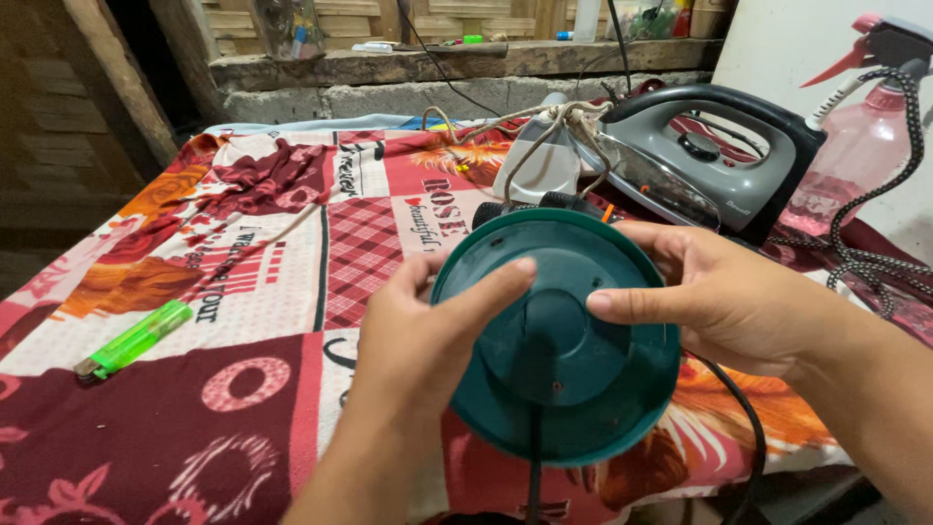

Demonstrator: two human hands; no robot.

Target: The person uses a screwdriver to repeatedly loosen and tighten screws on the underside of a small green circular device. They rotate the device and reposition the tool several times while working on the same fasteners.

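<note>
a home ironing corner: patterned cloth-covered table (pixel 292 253), electric iron (pixel 700 160), spray bottle (pixel 860 146), rough block wall (pixel 408 97).

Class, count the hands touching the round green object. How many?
2: the left hand grips the round green object at its left edge, the right hand at its right.
</note>
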